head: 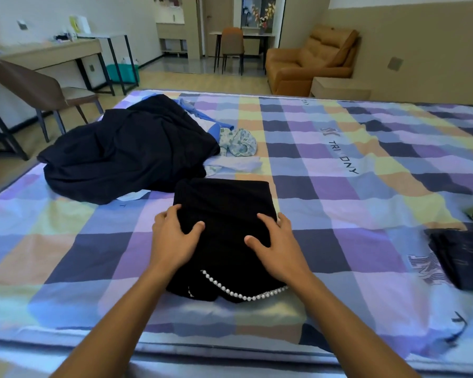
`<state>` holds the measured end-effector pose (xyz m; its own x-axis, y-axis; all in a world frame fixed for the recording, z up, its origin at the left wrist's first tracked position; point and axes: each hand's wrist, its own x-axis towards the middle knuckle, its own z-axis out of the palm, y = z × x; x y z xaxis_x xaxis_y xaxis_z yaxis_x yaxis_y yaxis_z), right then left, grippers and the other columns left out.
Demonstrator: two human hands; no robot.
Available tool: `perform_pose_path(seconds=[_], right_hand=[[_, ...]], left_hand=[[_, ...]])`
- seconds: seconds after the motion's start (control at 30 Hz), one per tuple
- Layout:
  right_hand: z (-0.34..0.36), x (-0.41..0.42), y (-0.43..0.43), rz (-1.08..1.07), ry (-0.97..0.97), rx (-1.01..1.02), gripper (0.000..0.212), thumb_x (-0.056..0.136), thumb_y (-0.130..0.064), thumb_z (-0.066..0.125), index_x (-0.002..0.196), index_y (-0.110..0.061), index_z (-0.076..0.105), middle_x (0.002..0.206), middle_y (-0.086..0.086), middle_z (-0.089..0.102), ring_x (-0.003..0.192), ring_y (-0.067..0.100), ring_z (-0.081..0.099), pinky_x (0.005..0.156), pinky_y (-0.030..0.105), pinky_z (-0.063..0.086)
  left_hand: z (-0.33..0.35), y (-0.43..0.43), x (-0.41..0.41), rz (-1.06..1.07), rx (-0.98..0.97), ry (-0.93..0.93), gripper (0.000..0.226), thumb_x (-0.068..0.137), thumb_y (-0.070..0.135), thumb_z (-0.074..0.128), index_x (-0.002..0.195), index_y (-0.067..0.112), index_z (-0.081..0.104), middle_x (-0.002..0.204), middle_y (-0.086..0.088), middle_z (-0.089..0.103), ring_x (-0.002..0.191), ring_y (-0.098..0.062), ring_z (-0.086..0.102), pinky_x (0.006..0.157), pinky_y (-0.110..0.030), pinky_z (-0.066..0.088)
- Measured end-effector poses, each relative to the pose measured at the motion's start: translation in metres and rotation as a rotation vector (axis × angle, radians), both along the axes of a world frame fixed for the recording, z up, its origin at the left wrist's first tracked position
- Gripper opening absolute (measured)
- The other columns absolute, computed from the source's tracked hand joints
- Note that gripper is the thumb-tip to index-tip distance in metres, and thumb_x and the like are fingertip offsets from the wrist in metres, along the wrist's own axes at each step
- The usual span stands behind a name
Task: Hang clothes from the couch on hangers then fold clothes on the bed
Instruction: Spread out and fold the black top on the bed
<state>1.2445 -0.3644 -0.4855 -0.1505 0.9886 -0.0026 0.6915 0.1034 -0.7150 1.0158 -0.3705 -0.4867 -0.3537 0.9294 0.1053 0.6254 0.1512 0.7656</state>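
Note:
A folded black garment with a string of white pearl beads along its near hem lies on the checked bedsheet in front of me. My left hand grips its left side, fingers tucked along the edge and thumb on top. My right hand grips its right side the same way. Behind it to the left lies a heap of dark navy clothing, with a crumpled light blue floral piece beside it.
Folded dark clothes lie at the bed's right edge. An orange couch stands beyond the bed, a low beige side table next to it. A brown chair and a desk stand to the left.

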Motion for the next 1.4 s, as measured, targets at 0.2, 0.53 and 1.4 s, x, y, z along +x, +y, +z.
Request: perform_pose_path(seconds=[0.2, 0.53, 1.4], right_hand=[[0.015, 0.013, 0.001, -0.035, 0.282, -0.184, 0.072, 0.076, -0.04, 0.084, 0.14, -0.043, 0.051, 0.142, -0.006, 0.05, 0.123, 0.013, 0.056, 0.103, 0.033, 0.049], [0.039, 0.029, 0.013, 0.091, 0.438, -0.273, 0.099, 0.07, -0.004, 0.082, 0.152, -0.04, 0.042, 0.146, -0.002, 0.055, 0.119, 0.016, 0.063, 0.103, 0.035, 0.052], [0.115, 0.605, -0.022, -0.607, -0.182, -0.189, 0.058, 0.09, -0.001, 0.059, 0.143, -0.025, 0.056, 0.132, 0.008, 0.064, 0.107, 0.025, 0.064, 0.093, 0.036, 0.051]], left_hand=[[0.023, -0.007, -0.009, -0.18, -0.163, -0.322, 0.088, 0.08, 0.036, 0.083, 0.153, 0.032, 0.034, 0.141, 0.004, 0.053, 0.119, -0.012, 0.055, 0.102, -0.028, 0.043], [0.052, -0.006, 0.018, -0.365, -0.165, -0.559, 0.08, 0.078, 0.011, 0.083, 0.141, 0.049, 0.049, 0.13, 0.004, 0.065, 0.109, -0.008, 0.068, 0.086, -0.022, 0.054], [0.058, 0.058, 0.616, -0.929, -0.356, -0.514, 0.109, 0.068, 0.036, 0.089, 0.157, 0.033, 0.026, 0.153, -0.005, 0.043, 0.136, -0.026, 0.049, 0.113, -0.042, 0.043]])
